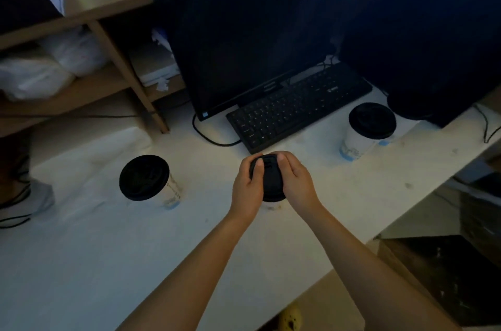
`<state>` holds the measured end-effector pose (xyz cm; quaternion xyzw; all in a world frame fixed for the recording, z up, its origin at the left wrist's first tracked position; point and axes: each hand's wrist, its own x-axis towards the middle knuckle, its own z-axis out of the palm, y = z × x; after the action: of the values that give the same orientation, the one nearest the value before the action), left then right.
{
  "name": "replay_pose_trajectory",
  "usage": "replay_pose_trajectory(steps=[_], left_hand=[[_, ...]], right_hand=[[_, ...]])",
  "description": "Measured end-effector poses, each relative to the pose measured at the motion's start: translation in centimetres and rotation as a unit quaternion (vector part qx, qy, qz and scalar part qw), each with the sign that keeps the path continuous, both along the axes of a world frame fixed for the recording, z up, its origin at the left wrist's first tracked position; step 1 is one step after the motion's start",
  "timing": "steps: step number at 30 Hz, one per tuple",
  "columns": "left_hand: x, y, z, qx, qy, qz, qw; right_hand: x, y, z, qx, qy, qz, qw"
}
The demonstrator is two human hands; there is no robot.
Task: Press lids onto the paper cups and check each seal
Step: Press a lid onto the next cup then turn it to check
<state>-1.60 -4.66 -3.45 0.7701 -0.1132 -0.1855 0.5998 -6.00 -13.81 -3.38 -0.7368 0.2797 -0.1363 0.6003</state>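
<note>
From my feed, both sets of fingers are curled round one black lid (269, 180). My left hand (247, 188) wraps its left edge and my right hand (297, 181) wraps its right edge. Each thumb lies flat across the top, the left thumb (259, 168) just beside the raised centre, the right thumb (282, 158) nearer the far rim. The lid sits level between the palms, its face turned up towards the camera. It caps the middle cup (272, 206), which stands upright with its long axis vertical. I can see only a sliver of white wall below the hands.

The cup stands on the white table (108, 249), just in front of the near edge of a black keyboard (298, 105). The left cup (173, 193) and the right cup (355, 145) stand well apart on either side, each upright under its own black lid. A dark monitor (252, 51) rises behind the keyboard, and a wooden shelf (108, 82) holds white bags at far left.
</note>
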Motion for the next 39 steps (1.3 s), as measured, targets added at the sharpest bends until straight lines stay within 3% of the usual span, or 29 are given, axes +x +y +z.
replay_pose_trajectory(steps=[6, 14, 16, 19, 22, 26, 32, 36, 39], left_hand=[[2.9, 0.5, 1.5, 0.075, 0.007, -0.07, 0.995], [6.1, 0.3, 3.7, 0.173, -0.175, -0.088, 0.965], [5.2, 0.9, 3.7, 0.141, -0.143, -0.037, 0.979], [2.4, 1.3, 2.5, 0.137, -0.099, -0.037, 0.985], [0.8, 1.1, 0.9, 0.126, -0.115, -0.041, 0.985], [1.1, 0.9, 0.2, 0.109, -0.125, -0.031, 0.986], [1.5, 1.1, 0.7, 0.132, -0.127, -0.062, 0.981], [2.7, 1.5, 1.6, 0.181, -0.153, -0.148, 0.96], [3.3, 1.9, 2.6, 0.334, -0.206, -0.171, 0.904]], right_hand=[[-1.8, 2.0, 1.2, 0.05, 0.008, -0.047, 0.998], [-3.8, 5.0, 0.5, 0.083, 0.031, -0.113, 0.99], [-3.3, 3.7, 1.2, 0.029, 0.017, -0.121, 0.992], [-1.4, 1.8, 2.0, -0.054, 0.008, -0.043, 0.998], [-0.3, 1.3, 0.9, -0.024, 0.034, 0.023, 0.999], [0.0, 1.4, -0.5, 0.035, -0.014, -0.012, 0.999], [0.0, 1.7, -0.5, 0.042, -0.039, -0.02, 0.998], [-0.9, 2.0, 0.1, 0.088, -0.015, 0.005, 0.996], [-3.0, 1.1, -1.2, 0.148, -0.009, 0.002, 0.989]])
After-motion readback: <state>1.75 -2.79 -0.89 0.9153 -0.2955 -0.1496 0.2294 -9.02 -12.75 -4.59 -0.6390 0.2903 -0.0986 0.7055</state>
